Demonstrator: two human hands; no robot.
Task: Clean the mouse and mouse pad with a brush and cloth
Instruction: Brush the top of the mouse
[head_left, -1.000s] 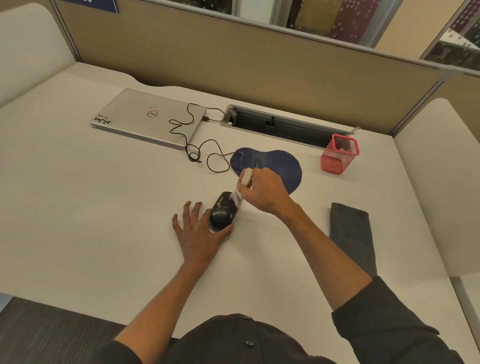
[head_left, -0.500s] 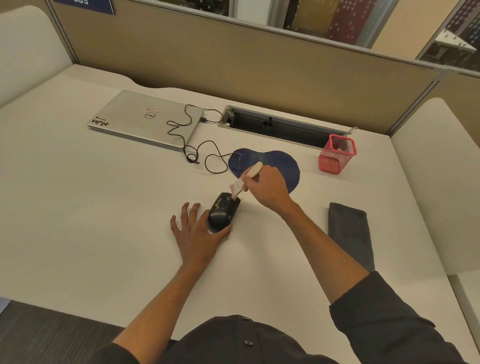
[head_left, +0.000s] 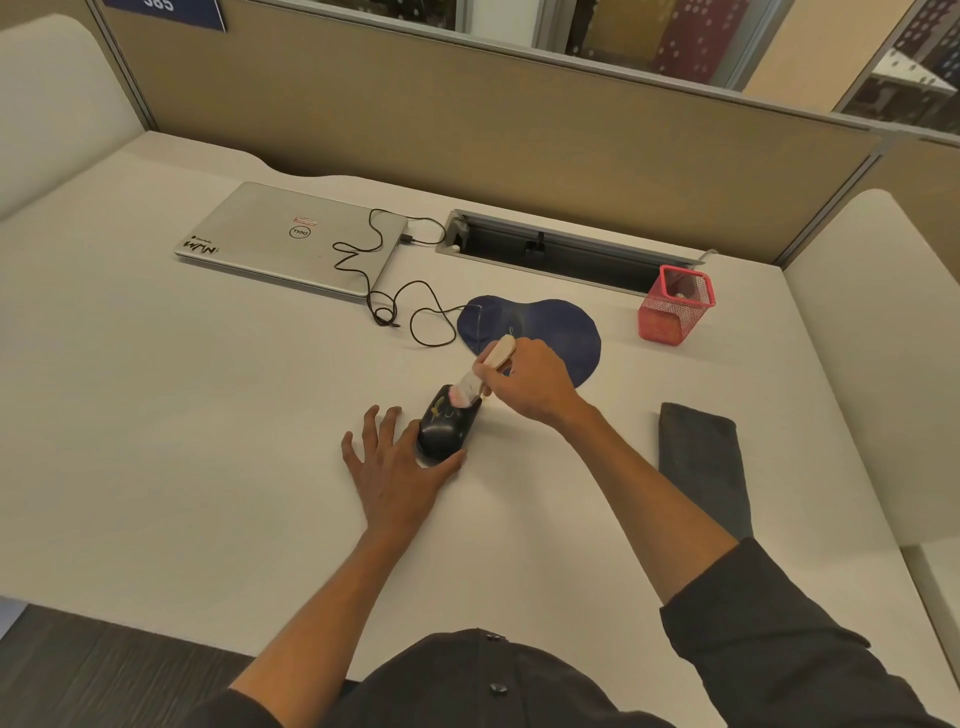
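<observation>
Brushing, head view: right hand (head_left: 530, 384) pinches brush (head_left: 480, 371), bristles on black mouse (head_left: 445, 423); left hand (head_left: 395, 467), fingers spread flat, braces its rear. Mouse likely light, smooth, slippery; steady by sides. Cloth (head_left: 701, 467) lies well right.

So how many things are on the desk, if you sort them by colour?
Black: 1, the mouse
Blue: 1, the mouse pad
Grey: 1, the cloth
Silver: 1, the laptop
Red: 1, the mesh cup
Pale: 1, the brush, held in the right hand
Total: 6
</observation>
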